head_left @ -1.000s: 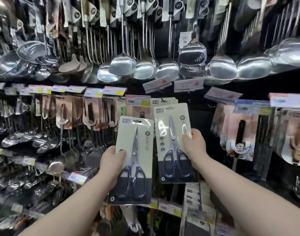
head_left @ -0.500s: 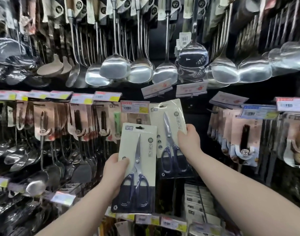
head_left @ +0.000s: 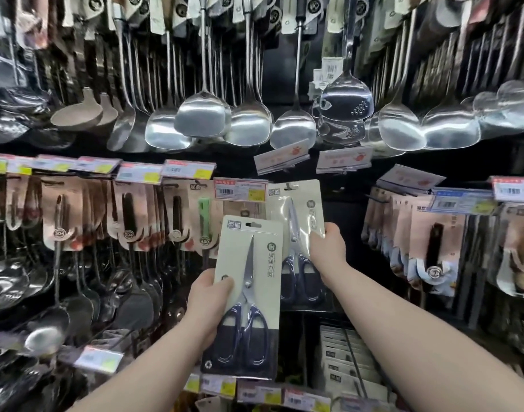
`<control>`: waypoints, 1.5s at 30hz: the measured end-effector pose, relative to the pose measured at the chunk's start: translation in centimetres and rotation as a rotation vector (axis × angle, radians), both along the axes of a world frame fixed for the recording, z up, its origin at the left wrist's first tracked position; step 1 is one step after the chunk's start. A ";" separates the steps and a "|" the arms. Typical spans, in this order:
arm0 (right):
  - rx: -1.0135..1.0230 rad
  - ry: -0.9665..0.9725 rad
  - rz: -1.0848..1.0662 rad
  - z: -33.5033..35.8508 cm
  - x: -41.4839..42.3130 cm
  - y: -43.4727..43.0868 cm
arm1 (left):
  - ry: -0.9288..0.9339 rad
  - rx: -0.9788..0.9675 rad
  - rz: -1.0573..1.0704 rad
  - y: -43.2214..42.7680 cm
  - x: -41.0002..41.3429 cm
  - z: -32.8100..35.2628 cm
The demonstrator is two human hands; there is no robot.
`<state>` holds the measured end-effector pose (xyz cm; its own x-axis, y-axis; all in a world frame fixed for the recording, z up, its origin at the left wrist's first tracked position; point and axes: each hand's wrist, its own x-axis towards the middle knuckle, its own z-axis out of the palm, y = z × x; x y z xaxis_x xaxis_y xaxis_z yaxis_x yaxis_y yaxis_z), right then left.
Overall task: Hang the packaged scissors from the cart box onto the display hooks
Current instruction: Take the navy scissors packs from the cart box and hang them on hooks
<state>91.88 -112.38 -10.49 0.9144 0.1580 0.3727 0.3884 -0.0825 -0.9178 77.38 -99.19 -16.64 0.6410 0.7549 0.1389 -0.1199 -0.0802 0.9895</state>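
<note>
My left hand (head_left: 208,304) grips a packaged pair of scissors (head_left: 249,295) by its left edge; the card is cream above, black below, with dark blue handles. It is held upright in front of the display. My right hand (head_left: 329,248) holds a second, identical scissors package (head_left: 296,221) by its right edge, farther in and higher. That package's top slot sits at a display hook (head_left: 289,185), right of a red-edged price tag (head_left: 241,190). The cart box is out of view.
Steel spatulas and ladles (head_left: 249,120) hang in a row overhead. Pink-carded utensils (head_left: 130,215) hang to the left, more carded goods (head_left: 433,248) to the right. Price tags (head_left: 138,172) stick out along the hook rail. White boxed packs (head_left: 347,361) fill the shelf below.
My right hand pushed its package up and deeper toward the hook, tilting it. My left hand with the other package moved a little right, and the view shifted up.
</note>
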 end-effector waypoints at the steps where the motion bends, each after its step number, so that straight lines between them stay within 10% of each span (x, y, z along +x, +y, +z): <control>1: 0.009 0.012 0.003 -0.1 0.3 0.2 | 0.001 0.001 0.000 0.0 0.2 0.0; 20: -0.295 -0.101 -0.182 -1.1 1.7 -0.3 | -0.015 -0.004 -0.107 -1.3 1.9 0.2; 27: -0.210 -0.025 0.156 -1.9 -0.8 -2.3 | -0.089 -0.021 -0.197 -3.3 3.6 1.5; 45: -0.143 -0.233 0.030 -0.2 -0.2 -3.9 | -0.079 -0.029 -0.346 -4.3 7.5 3.2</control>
